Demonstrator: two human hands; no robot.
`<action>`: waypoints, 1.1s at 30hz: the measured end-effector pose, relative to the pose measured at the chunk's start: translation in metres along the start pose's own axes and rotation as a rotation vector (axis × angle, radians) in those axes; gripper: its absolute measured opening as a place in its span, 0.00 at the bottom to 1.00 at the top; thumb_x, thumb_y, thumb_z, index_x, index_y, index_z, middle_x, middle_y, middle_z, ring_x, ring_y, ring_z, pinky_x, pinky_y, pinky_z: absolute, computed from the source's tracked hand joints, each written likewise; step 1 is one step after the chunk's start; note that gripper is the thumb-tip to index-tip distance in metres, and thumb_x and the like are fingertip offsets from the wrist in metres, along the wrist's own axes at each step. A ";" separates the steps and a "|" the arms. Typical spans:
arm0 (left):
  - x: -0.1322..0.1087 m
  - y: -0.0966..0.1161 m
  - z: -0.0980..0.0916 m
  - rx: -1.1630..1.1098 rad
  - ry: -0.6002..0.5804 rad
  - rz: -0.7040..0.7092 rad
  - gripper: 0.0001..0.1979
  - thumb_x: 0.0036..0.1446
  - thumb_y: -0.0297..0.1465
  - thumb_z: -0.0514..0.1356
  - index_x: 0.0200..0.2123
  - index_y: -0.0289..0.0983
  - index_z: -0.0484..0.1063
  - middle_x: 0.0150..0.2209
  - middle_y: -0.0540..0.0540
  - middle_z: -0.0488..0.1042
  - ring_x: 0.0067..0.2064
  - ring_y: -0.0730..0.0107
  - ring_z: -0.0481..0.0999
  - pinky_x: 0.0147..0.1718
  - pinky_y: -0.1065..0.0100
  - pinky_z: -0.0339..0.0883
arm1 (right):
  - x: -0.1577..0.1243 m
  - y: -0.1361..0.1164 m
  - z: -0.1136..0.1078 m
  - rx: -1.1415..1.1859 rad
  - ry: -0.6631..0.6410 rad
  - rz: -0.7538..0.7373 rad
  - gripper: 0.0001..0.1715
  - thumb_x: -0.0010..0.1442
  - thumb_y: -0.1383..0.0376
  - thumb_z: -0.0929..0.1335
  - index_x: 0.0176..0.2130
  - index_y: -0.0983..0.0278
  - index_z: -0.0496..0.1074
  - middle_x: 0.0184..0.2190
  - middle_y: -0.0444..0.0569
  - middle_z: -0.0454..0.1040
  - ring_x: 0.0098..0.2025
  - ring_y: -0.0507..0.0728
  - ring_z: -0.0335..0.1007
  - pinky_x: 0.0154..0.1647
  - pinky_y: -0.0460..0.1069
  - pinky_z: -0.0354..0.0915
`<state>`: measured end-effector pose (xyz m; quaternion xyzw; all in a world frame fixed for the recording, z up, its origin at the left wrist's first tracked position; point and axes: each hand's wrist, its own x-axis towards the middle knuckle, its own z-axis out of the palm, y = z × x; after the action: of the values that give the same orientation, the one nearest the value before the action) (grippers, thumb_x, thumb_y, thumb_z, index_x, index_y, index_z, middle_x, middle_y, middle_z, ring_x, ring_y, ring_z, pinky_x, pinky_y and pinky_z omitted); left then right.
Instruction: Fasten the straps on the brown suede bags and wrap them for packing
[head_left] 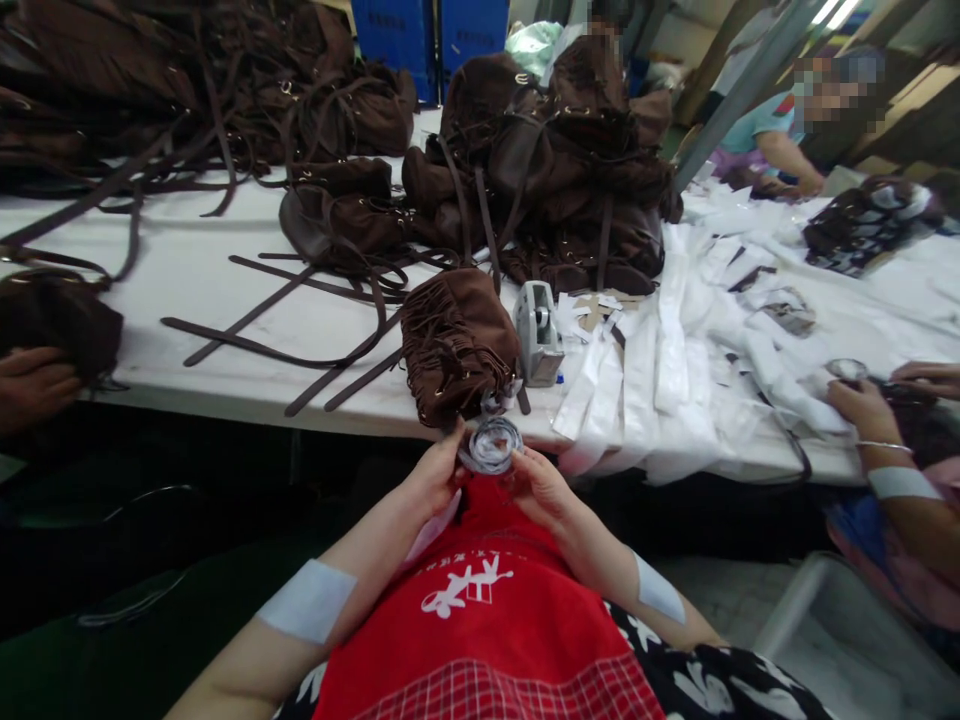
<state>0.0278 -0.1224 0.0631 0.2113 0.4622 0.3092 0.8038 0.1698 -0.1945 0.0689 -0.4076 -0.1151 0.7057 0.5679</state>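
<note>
Between my hands, at the table's front edge, is a round grey-white coil [493,446] that looks like a strip wound up in thin clear plastic. My left hand [441,468] pinches its left side, fingertips close under a brown fringed bag [459,340]. On the right side, my right hand [541,486] grips the coil between thumb and fingers. The bag lies on the table just beyond, its fringe to the left and metal eyelets near me. Crumpled clear wrapping [501,400] sits between bag and coil. A grey tape dispenser [537,335] stands right of the bag.
Brown bags [555,170] are heaped behind, with long straps [277,345] trailing on the white table [172,270]. White plastic sleeves [637,370] spread to the right. Other people's hands work at left [34,385] and right [862,410]. A metal post [742,95] slants behind.
</note>
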 end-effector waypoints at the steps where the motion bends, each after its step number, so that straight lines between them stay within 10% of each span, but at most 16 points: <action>1: 0.003 0.000 0.000 -0.006 0.015 0.019 0.28 0.42 0.54 0.69 0.24 0.33 0.70 0.15 0.56 0.63 0.14 0.86 0.49 0.14 0.76 0.39 | -0.001 0.000 -0.002 -0.017 0.004 -0.018 0.20 0.45 0.57 0.80 0.34 0.66 0.76 0.25 0.43 0.74 0.23 0.48 0.61 0.24 0.44 0.55; 13: 0.014 0.008 -0.009 0.008 0.018 0.017 0.30 0.43 0.55 0.67 0.28 0.29 0.75 0.21 0.48 0.73 0.15 0.84 0.56 0.15 0.76 0.44 | -0.003 0.000 -0.010 -0.108 0.080 -0.032 0.25 0.45 0.48 0.78 0.29 0.66 0.73 0.16 0.40 0.65 0.18 0.47 0.54 0.19 0.44 0.52; 17: -0.008 0.011 -0.028 0.335 -0.063 -0.054 0.35 0.49 0.60 0.58 0.35 0.31 0.77 0.27 0.42 0.77 0.18 0.77 0.63 0.17 0.73 0.51 | -0.001 -0.007 -0.008 -0.129 0.148 -0.035 0.28 0.43 0.47 0.78 0.28 0.67 0.72 0.15 0.39 0.64 0.17 0.46 0.52 0.18 0.43 0.50; 21: -0.039 0.007 -0.038 0.946 0.069 0.345 0.28 0.58 0.54 0.53 0.30 0.35 0.77 0.29 0.41 0.77 0.25 0.66 0.73 0.24 0.68 0.64 | 0.000 -0.012 -0.003 -0.145 0.223 -0.042 0.31 0.39 0.45 0.79 0.26 0.67 0.72 0.14 0.38 0.63 0.17 0.45 0.50 0.17 0.43 0.47; 25: -0.057 0.006 -0.024 1.362 0.006 0.818 0.20 0.59 0.37 0.60 0.54 0.40 0.72 0.58 0.37 0.71 0.47 0.57 0.78 0.46 0.63 0.70 | -0.003 -0.014 0.004 -0.134 0.159 0.032 0.30 0.41 0.46 0.78 0.28 0.68 0.72 0.15 0.40 0.65 0.17 0.45 0.51 0.17 0.43 0.46; 29: -0.049 0.005 -0.007 1.613 -0.214 0.838 0.26 0.59 0.28 0.57 0.61 0.41 0.64 0.65 0.41 0.64 0.55 0.55 0.75 0.50 0.62 0.71 | -0.002 -0.015 0.009 -0.067 0.117 0.116 0.28 0.44 0.48 0.78 0.28 0.68 0.71 0.16 0.40 0.65 0.17 0.45 0.52 0.18 0.43 0.45; 33: -0.036 -0.001 -0.004 1.696 -0.143 0.842 0.26 0.57 0.24 0.54 0.60 0.37 0.63 0.63 0.38 0.65 0.50 0.57 0.79 0.44 0.63 0.75 | 0.003 -0.021 0.011 0.041 0.154 0.190 0.23 0.51 0.53 0.77 0.29 0.68 0.69 0.17 0.39 0.64 0.17 0.45 0.52 0.17 0.41 0.46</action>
<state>0.0111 -0.1477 0.0825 0.8922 0.3683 0.1211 0.2314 0.1766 -0.1814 0.0877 -0.4579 -0.0174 0.7253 0.5138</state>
